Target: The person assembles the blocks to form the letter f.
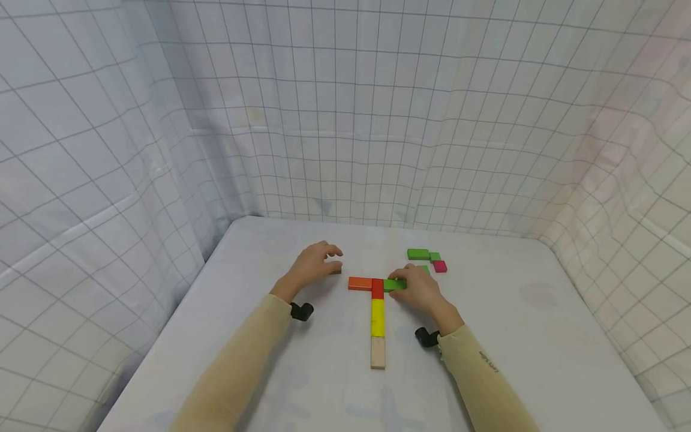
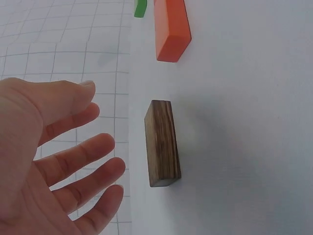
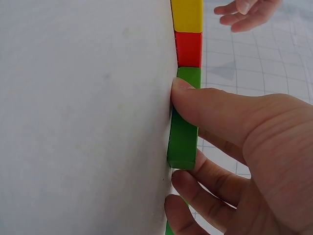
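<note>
My right hand [image 1: 421, 291] pinches a green block [image 3: 184, 139], thumb along its near side and fingers behind it. One end of that block meets a red block [image 1: 378, 289]. An orange block [image 1: 360, 283] lies at the red one's left side. Below the red block, a yellow block [image 1: 378, 318] and a plain wood block [image 1: 378, 353] run in line toward the front, making a T shape. My left hand [image 1: 310, 267] hovers with fingers spread and relaxed. Close by it a dark brown wood-grain block [image 2: 164, 147] stands on the table, apart from the fingers.
Behind the right hand lie a longer green block [image 1: 418, 254], a small green block [image 1: 435, 257] and a pinkish-red block [image 1: 440, 266]. Another green block [image 1: 424, 269] is partly hidden by that hand. Gridded white cloth [image 1: 367, 150] encloses the white table [image 1: 518, 360] at back and sides.
</note>
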The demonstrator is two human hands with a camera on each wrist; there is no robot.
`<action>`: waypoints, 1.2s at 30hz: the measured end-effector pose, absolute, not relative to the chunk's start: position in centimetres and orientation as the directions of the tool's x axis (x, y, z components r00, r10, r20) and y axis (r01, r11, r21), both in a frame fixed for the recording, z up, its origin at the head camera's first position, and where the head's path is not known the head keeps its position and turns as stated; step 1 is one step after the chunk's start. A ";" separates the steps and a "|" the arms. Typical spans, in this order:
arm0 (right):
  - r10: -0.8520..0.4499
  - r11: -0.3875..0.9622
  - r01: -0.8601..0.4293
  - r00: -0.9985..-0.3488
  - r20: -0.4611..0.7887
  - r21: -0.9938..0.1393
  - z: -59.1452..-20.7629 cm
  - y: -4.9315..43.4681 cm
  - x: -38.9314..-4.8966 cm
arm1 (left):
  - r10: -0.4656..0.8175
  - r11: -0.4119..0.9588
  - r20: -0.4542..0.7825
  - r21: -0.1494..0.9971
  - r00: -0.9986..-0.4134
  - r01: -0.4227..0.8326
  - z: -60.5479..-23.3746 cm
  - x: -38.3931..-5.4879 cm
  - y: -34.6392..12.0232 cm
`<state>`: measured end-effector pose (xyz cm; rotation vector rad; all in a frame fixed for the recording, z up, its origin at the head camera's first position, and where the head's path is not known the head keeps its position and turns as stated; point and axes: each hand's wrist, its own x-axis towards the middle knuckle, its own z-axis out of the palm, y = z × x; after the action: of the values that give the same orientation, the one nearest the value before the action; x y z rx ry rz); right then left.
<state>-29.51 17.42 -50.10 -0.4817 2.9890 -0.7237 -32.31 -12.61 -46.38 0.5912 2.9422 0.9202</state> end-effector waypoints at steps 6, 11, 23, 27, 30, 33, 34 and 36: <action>-0.307 0.840 -0.293 -0.951 0.045 -0.456 -49.9 17.3 -29.4 | 0.333 0.767 0.071 0.559 -0.940 0.314 -47.5 -32.8 -13.5; -0.302 0.841 -0.289 -0.952 0.046 -0.456 -49.8 17.4 -29.5 | 0.311 0.783 0.036 0.557 -0.950 0.277 -48.0 -33.0 -13.8; -0.297 0.838 -0.274 -0.954 0.026 -0.473 -49.9 17.4 -29.3 | 0.292 0.786 0.004 0.569 -0.956 0.242 -48.7 -33.5 -14.2; -0.291 0.840 -0.268 -0.956 0.024 -0.472 -50.0 17.3 -29.3 | 0.292 0.786 0.009 0.567 -0.957 0.245 -49.0 -33.8 -14.3; -0.291 0.838 -0.269 -0.956 0.029 -0.474 -50.1 17.3 -29.3 | 0.290 0.785 0.024 0.565 -0.957 0.253 -49.1 -33.9 -14.3; -0.292 0.838 -0.271 -0.956 0.031 -0.473 -50.1 17.4 -29.4 | 0.286 0.791 0.028 0.558 -0.958 0.253 -49.0 -33.9 -14.2; -0.291 0.839 -0.271 -0.956 0.031 -0.473 -50.1 17.4 -29.4 | 0.282 0.794 0.027 0.555 -0.959 0.249 -49.0 -33.9 -14.2; -0.290 0.841 -0.270 -0.956 0.031 -0.469 -50.0 17.4 -29.4 | 0.275 0.803 0.023 0.544 -0.961 0.243 -49.0 -34.0 -14.1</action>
<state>-29.40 17.45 -50.03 -0.4533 2.9739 -0.7484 -33.95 -14.07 -49.00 0.4208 2.9286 0.8714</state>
